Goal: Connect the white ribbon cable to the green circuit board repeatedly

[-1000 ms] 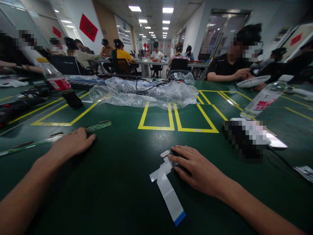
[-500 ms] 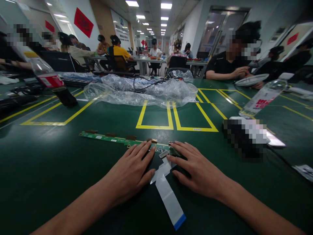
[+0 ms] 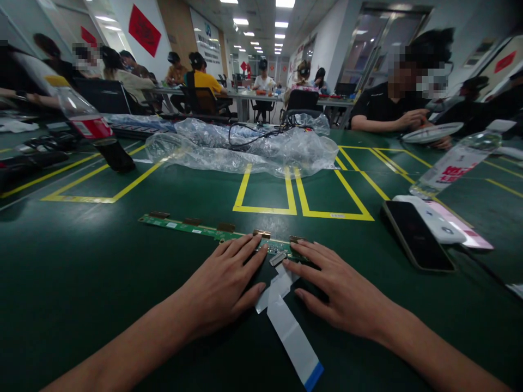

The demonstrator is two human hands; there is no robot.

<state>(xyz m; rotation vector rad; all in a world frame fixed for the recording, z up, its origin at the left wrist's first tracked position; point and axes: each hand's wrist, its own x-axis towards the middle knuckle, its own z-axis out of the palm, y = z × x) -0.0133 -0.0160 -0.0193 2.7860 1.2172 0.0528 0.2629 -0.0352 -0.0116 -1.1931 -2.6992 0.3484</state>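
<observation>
1. One white ribbon cable (image 3: 291,333) lies between left hand (image 3: 223,277) and right hand (image 3: 337,283), both open, fingers loosely spread.
2. Just beyond, green circuit board (image 3: 207,232) runs under their fingertips.
3. Farther, crumpled clear plastic (image 3: 296,155).

Left of the white ribbon cable (image 3: 289,329), the left hand (image 3: 229,277) is showing slim fingers and a short thumbnail, a bare forearm (image 3: 134,348) tapering to the wrist; right of that cable, the right hand (image 3: 337,280) is matching it, long-fingered, short-nailed, its forearm (image 3: 425,351) showing bare too.
</observation>
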